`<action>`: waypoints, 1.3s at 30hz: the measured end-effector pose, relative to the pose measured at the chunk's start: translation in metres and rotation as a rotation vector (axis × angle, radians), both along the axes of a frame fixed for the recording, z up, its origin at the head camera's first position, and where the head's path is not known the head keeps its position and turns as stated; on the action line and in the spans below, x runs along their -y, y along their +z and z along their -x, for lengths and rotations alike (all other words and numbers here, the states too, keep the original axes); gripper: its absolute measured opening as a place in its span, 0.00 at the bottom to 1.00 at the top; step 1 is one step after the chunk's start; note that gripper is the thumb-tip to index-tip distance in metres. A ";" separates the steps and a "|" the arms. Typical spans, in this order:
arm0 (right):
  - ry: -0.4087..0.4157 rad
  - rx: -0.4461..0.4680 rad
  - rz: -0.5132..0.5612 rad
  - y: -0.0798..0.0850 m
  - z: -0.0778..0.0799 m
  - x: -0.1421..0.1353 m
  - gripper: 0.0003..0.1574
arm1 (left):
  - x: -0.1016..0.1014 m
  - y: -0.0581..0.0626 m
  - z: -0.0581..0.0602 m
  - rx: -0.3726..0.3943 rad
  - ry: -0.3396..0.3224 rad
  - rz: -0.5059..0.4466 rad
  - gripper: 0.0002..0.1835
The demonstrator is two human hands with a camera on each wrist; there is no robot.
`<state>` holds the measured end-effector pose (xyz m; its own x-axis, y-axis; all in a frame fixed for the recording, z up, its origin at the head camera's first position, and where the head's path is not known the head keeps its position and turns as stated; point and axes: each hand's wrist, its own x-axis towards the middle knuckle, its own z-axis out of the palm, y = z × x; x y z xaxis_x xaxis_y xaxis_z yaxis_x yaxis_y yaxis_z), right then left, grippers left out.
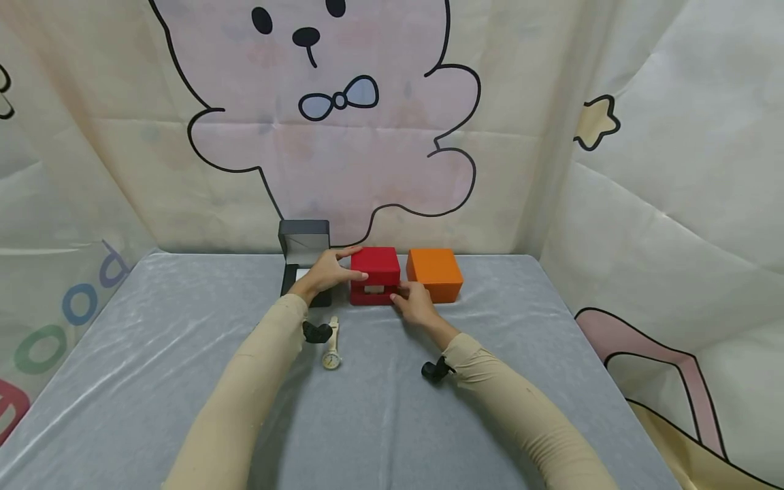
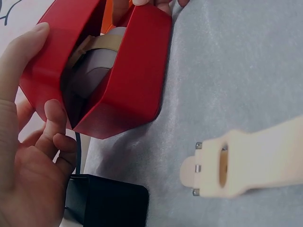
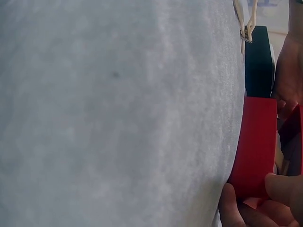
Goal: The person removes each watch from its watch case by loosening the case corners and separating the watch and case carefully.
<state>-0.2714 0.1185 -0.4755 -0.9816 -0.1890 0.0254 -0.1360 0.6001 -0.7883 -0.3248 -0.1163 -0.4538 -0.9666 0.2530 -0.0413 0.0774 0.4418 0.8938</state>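
Note:
A red watch box (image 1: 375,265) stands partly open at the back of the table. My left hand (image 1: 327,273) grips its lid, with the thumb on the front face. My right hand (image 1: 419,306) holds the lower half at its right end, thumb on the near side. Inside the gap, the left wrist view shows a tan strap (image 2: 106,42) around a grey cushion (image 2: 97,64). On the near side of the boxes lies a cream watch (image 1: 332,350), its strap end (image 2: 227,163) large in the left wrist view.
Left of the red box stands a dark watch box (image 1: 304,235) with its lid raised, partly behind my left hand. Close on the right is an orange box (image 1: 436,269). A grey cloth (image 1: 380,422) covers the table, and a printed curtain (image 1: 520,170) hangs behind it.

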 end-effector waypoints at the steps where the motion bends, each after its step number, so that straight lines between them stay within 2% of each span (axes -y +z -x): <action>1: 0.003 -0.004 -0.002 0.000 0.000 0.000 0.22 | 0.000 -0.001 0.001 0.004 0.003 -0.003 0.42; 8: 0.012 -0.030 -0.022 0.001 0.001 -0.001 0.19 | -0.001 0.001 0.002 0.013 0.012 -0.037 0.41; 17: 0.015 -0.042 -0.031 0.004 0.002 -0.001 0.19 | -0.003 0.003 0.005 0.049 0.055 -0.082 0.40; 24: 0.018 -0.026 -0.034 0.008 0.002 -0.001 0.22 | -0.004 0.005 0.006 0.063 0.073 -0.118 0.39; 31: 0.010 0.001 -0.043 0.014 0.003 -0.001 0.27 | -0.005 0.006 0.008 0.045 0.084 -0.167 0.39; 39: 0.007 0.033 -0.031 0.014 0.002 0.000 0.21 | -0.008 0.004 0.007 0.036 0.111 -0.210 0.36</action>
